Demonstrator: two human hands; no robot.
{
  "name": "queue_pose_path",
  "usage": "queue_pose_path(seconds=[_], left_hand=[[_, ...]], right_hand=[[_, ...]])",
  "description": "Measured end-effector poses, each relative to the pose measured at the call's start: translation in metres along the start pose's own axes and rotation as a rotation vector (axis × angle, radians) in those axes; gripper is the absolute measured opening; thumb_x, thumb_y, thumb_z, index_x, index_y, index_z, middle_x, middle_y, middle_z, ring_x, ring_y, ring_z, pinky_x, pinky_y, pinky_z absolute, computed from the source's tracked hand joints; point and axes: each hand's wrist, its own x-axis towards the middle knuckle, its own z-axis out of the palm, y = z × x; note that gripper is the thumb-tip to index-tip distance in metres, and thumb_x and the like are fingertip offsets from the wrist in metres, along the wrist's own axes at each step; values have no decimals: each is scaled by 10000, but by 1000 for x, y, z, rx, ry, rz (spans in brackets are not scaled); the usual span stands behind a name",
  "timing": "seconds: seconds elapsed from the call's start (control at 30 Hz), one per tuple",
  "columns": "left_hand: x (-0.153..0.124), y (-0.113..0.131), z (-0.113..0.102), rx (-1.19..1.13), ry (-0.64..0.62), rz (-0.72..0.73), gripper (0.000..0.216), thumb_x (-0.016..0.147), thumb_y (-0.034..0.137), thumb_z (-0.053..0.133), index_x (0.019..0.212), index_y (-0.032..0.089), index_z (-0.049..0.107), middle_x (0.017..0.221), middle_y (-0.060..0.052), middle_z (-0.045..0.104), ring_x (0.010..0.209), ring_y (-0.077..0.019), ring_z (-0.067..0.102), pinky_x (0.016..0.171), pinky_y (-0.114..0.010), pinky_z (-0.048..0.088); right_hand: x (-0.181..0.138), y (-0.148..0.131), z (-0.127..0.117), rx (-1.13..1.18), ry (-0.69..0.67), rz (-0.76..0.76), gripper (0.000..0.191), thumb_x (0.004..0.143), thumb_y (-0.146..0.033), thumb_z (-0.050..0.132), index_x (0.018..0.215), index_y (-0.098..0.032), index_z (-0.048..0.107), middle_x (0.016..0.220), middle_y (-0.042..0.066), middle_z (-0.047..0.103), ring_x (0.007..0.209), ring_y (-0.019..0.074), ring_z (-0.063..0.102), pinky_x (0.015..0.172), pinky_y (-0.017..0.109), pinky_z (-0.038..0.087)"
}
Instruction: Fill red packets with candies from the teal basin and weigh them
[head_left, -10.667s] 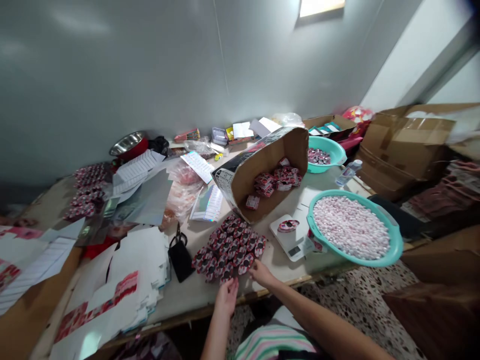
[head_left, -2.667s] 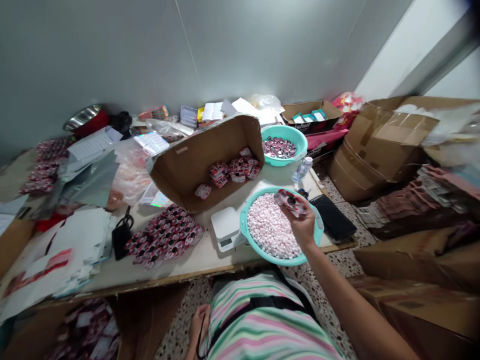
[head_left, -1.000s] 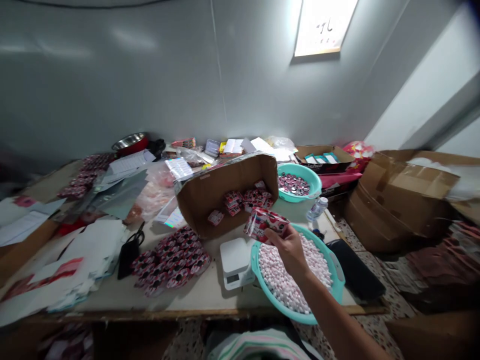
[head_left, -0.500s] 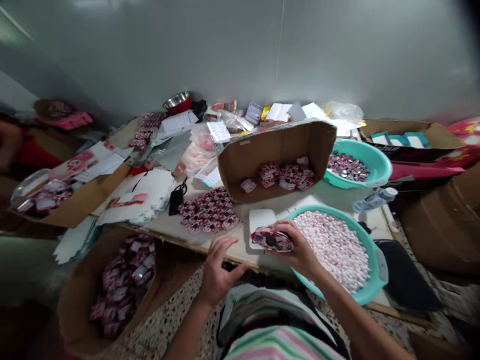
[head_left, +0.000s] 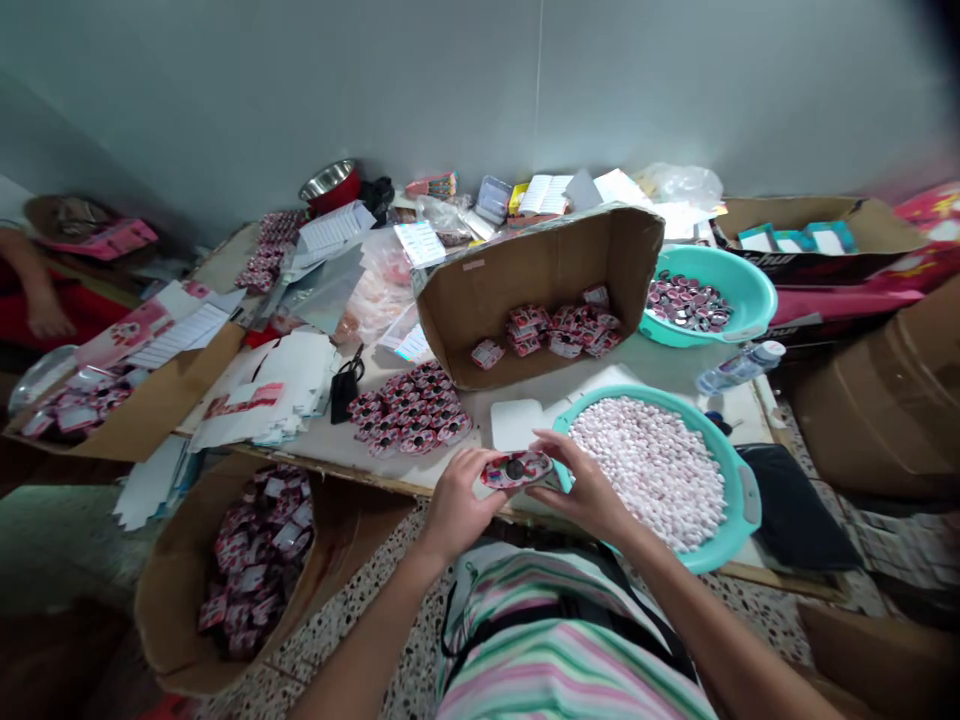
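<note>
Between my two hands is a small red, white and black printed package [head_left: 514, 469] with a dark round spot in its middle. My left hand [head_left: 463, 505] is closed on its left end, thumb in front. My right hand [head_left: 589, 492] grips its right end between thumb and fingers. Just behind it lies a white flat square object [head_left: 517, 425], perhaps a scale. To the right stands a turquoise basin [head_left: 742, 492] full of small white and pink pieces. A stack of similar red and black packages [head_left: 411, 408] lies to the left on the table.
A cardboard box [head_left: 469, 312] on its side holds several packages. Behind right are another turquoise basin [head_left: 756, 295] and a bottle [head_left: 739, 368]. Papers [head_left: 289, 375] lie left. A floor carton [head_left: 169, 590] holds many packages. Another person's arm [head_left: 34, 285] shows at far left.
My left hand has moved right from empty air and taken hold of the package's left end. My right hand has brought the package slightly left and up. The view has shifted a little.
</note>
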Motion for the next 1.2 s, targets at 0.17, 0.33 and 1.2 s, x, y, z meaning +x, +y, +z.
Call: queue_pose_path(seconds=[0.17, 0.33, 1.2], left_hand=[[17, -58, 34, 70, 38, -157, 318, 741, 206, 661, 1057, 199, 621, 1034, -54, 657, 967, -202, 589, 867, -342, 470], [45, -107, 67, 204, 23, -259, 319, 722, 197, 674, 1040, 204, 647, 1036, -56, 674, 968, -211, 595, 865, -316, 461], [-42, -158, 102, 29, 79, -377, 522, 704, 310, 664, 1184, 164, 523, 1102, -105, 625, 1070, -254, 562, 965, -419, 435]], right_hand=[[-32, 38, -33, -160, 212, 202, 621, 767, -392, 651, 1321, -267, 401, 1101, 77, 593, 1026, 230, 578, 919, 443, 473], [-70, 50, -61, -125, 476, 438, 610, 736, -477, 664, 1258, -252, 446, 975, 60, 627, 906, 208, 620, 891, 417, 496], [-100, 44, -39, -268, 384, 551, 463, 803, -501, 556, 1171, -222, 522, 952, 82, 660, 893, 220, 640, 649, 283, 511]])
